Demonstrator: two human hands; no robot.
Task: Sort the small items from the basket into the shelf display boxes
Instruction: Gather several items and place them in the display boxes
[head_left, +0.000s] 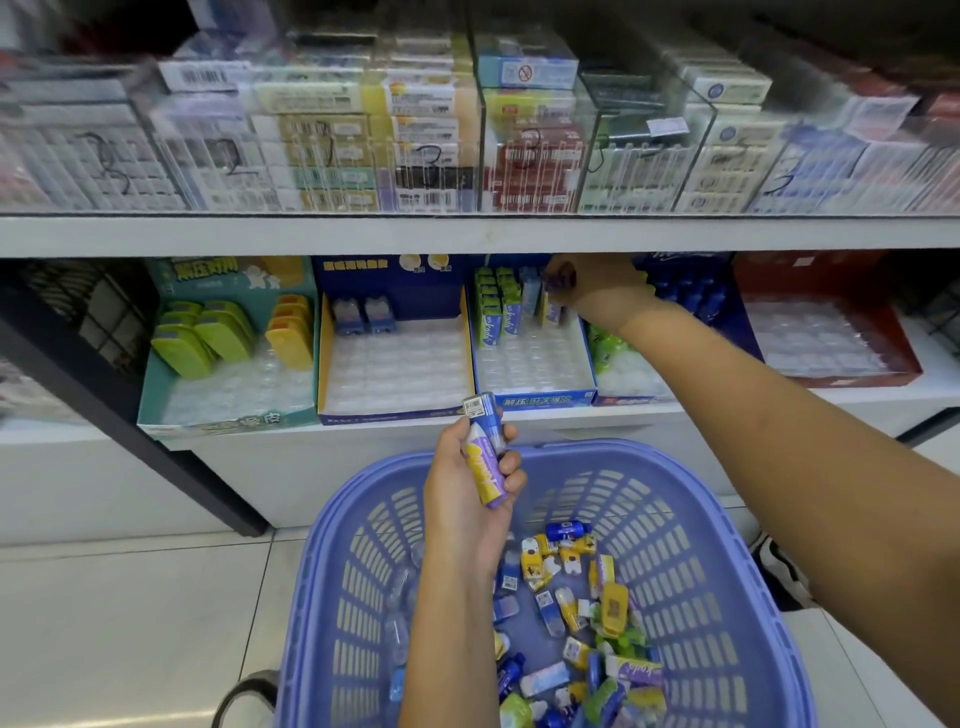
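**Sorting well short of done: one pack going in, one waiting**

I'm reaching my right hand (582, 283) under the shelf (311, 234) into the blue box (535, 399). Its fingers are pinching a purple pack (551, 310) and seating it in the back row, just beside the green packs (493, 304). The grip is a bit blurred but reads as closed on it.

My left hand (467, 483) is hovering over the basket (727, 499). Its fingers are wrapping a second pack (487, 467), purple and yellow, tilted with the barcode end up. It looks like the same kind, so I'm judging it is heading for the same box.

Progress, box by box:
- The teal box (156, 400) is holding green and yellow cases at the back, and its front slots are showing bare tray.
- The yellow-walled box (324, 358) is holding only two blue items (363, 314).
- The blue box is filling only its back rows.
- The box behind my right forearm is showing some green items, mostly hidden.
- The red box (904, 358) is showing only clear tray, as far as I can tell.

The basket is carrying a big mixed pile (571, 623) of yellow, blue, green and purple pieces. I'm calling this early-to-middle, with most slots open and most of the stock waiting in the basket.
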